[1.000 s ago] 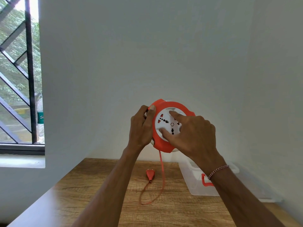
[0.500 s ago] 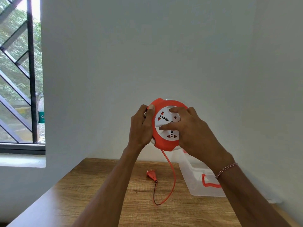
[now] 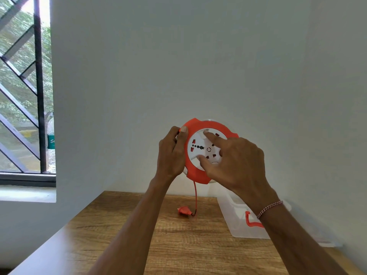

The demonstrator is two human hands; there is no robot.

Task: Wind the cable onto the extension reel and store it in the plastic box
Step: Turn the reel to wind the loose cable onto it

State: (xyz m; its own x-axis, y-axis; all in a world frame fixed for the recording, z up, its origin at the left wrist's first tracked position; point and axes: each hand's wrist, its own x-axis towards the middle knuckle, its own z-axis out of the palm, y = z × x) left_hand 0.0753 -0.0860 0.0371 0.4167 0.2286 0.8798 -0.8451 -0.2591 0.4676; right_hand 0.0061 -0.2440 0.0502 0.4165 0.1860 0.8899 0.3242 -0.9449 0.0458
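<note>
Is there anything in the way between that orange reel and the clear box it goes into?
Nothing visible. The reel is held up in both hands, and the box sits open on the table just below it, to the right.
</note>
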